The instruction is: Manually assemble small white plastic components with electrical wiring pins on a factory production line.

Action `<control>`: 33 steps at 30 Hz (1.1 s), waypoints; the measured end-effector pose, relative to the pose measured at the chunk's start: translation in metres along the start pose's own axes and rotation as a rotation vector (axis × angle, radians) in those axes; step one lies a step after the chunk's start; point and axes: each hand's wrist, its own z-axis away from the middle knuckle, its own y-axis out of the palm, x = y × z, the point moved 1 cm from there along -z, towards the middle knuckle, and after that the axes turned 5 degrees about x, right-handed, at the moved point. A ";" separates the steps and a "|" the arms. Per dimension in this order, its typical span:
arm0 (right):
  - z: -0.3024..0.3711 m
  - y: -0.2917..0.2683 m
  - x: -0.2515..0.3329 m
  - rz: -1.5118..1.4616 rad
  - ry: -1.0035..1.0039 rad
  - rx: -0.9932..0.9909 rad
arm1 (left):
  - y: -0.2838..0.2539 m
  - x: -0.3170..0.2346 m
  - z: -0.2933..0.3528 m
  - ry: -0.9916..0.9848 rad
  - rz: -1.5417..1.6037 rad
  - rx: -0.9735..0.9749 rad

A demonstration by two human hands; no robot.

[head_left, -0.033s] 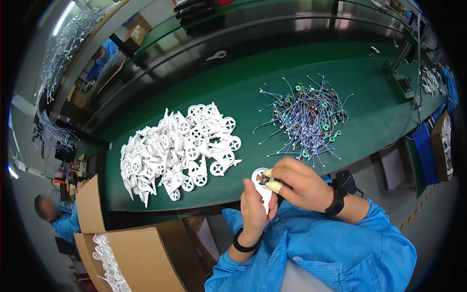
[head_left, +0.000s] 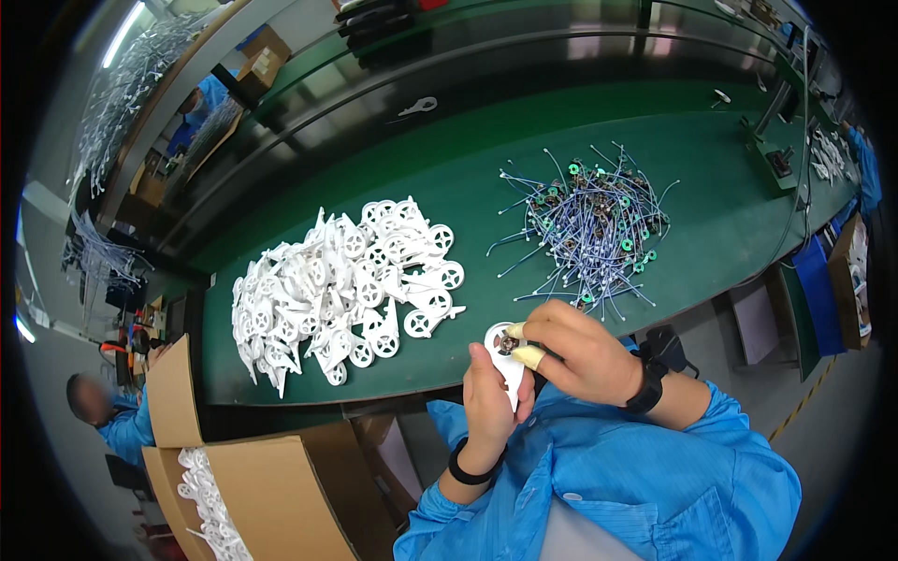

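My left hand (head_left: 489,404) is closed around a white plastic housing (head_left: 511,376), thumb on its side, with its round end up and its tapered end towards my palm. At the round end, my right hand (head_left: 582,355) pinches a small dark, metallic-looking part (head_left: 508,344) between thumb and forefinger, both in yellow finger covers. This part sits in or against the ring; my fingers partly hide it. Left of my hands lies a heap of similar white housings (head_left: 346,280) with spoked round ends. Beyond them, to the right, is a tangled pile of blue-wired parts with green rings (head_left: 599,224).
The green bench (head_left: 468,187) has a dark raised back rail, with one loose white piece (head_left: 418,107) near it. An open cardboard box (head_left: 271,496) with white parts stands lower left, by the bench edge. A person (head_left: 126,421) in blue is beyond it. A metal fixture (head_left: 774,154) stands far right.
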 end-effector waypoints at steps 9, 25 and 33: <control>-0.003 0.000 0.000 0.115 -0.024 0.054 | 0.000 0.007 0.000 0.078 -0.142 -0.049; 0.004 0.023 -0.002 0.187 0.039 -0.086 | -0.006 0.020 -0.002 0.347 -0.502 -0.113; 0.015 0.014 -0.023 0.140 -0.033 -0.091 | -0.005 0.024 -0.010 0.253 -0.653 -0.022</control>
